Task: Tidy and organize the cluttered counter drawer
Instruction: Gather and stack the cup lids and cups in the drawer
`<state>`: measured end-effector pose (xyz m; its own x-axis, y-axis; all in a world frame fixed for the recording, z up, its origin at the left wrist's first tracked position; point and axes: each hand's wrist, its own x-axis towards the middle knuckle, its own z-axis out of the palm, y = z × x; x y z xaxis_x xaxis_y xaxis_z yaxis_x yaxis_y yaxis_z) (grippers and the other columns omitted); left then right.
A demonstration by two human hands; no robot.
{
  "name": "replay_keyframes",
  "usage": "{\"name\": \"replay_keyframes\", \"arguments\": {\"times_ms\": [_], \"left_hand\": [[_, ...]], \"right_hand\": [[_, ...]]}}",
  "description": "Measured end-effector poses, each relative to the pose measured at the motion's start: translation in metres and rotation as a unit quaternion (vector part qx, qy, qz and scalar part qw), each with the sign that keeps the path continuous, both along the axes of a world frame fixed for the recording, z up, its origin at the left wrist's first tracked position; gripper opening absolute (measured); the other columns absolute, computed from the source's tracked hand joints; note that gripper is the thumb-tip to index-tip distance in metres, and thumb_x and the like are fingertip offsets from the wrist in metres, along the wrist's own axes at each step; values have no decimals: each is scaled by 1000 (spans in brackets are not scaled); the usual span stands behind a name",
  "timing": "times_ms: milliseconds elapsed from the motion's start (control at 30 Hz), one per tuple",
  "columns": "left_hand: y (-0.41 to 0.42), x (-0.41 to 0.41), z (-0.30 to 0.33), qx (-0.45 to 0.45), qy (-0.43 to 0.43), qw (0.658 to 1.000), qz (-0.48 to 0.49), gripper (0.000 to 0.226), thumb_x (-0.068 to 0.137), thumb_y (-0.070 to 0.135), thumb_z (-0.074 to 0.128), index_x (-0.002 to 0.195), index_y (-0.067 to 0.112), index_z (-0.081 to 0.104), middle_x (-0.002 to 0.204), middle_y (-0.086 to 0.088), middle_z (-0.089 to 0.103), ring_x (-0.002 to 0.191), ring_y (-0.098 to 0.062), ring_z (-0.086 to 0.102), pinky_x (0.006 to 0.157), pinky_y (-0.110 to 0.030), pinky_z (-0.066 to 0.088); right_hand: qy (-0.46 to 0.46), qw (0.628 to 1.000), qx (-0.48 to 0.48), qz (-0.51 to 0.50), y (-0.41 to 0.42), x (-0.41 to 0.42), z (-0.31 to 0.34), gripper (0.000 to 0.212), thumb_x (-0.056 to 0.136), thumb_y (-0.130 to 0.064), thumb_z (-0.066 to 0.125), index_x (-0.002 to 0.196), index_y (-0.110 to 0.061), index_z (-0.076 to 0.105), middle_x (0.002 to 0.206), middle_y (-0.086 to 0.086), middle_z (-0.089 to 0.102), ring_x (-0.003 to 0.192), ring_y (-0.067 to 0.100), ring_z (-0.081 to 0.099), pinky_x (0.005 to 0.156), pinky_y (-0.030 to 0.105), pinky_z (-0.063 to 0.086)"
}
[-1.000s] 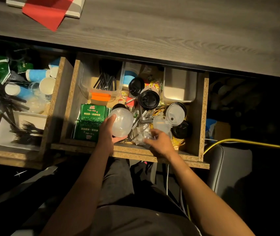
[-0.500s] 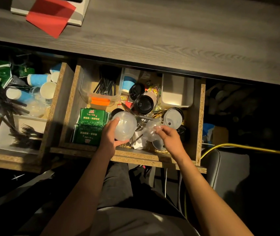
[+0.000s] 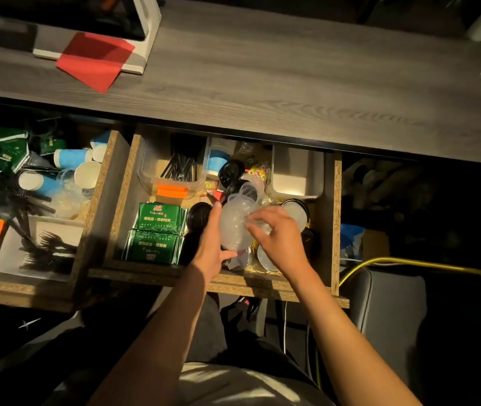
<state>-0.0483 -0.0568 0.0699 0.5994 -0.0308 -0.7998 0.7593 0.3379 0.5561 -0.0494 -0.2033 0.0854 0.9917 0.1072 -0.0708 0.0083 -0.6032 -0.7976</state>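
The open wooden drawer [image 3: 336, 218] holds green packets [image 3: 157, 230], black lids [image 3: 230, 169], a clear tub of black stirrers [image 3: 179, 167] and an empty white tray [image 3: 297, 174]. My left hand [image 3: 211, 244] grips a stack of clear plastic dome lids [image 3: 233, 227] over the drawer's middle, fingers curled round its left edge. My right hand [image 3: 277, 235] pinches another clear lid against the right side of that stack. More clear lids [image 3: 293, 210] lie under and to the right of my right hand.
A second open drawer [image 3: 98, 200] on the left holds blue paper cups [image 3: 70, 158], black forks and green packets. A grey wooden counter [image 3: 262, 92] runs above, with a red sheet [image 3: 95, 61] on it. A yellow cable [image 3: 409, 263] runs at the right.
My right hand lifted a clear lid from the drawer's right front and brought it left onto the stack held in my left hand. The view shifted slightly.
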Motion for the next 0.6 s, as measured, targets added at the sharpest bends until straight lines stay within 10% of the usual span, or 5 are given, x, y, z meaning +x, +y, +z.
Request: {"name": "replay_keyframes", "arguments": {"times_ms": [167, 367, 600], "left_hand": [[-1, 6, 12, 21, 6, 1000, -14, 52, 92, 70, 40, 124, 33, 56, 115, -4, 68, 101, -21, 66, 90, -50, 55], [-5, 5, 25, 46, -32, 996, -76, 92, 56, 93, 57, 135, 47, 50, 145, 0, 50, 122, -23, 56, 92, -51, 54], [-15, 9, 48, 3, -35, 997, -74, 82, 66, 80, 54, 134, 34, 56, 117, -3, 70, 100, -21, 70, 86, -48, 59]], "right_hand": [[29, 999, -14, 40, -3, -6, 0, 42, 91, -55, 51, 109, -25, 75, 105, -12, 73, 104, 7, 57, 97, 41, 41], [42, 994, -29, 99, -9, 4, 14, 38, 100, -44, 45, 107, -23, 76, 100, -9, 70, 100, 9, 57, 96, 40, 42], [64, 977, -116, 170, -13, 22, 45, 34, 102, -36, 48, 113, -18, 74, 120, -7, 64, 119, 11, 48, 106, 41, 37]]}}
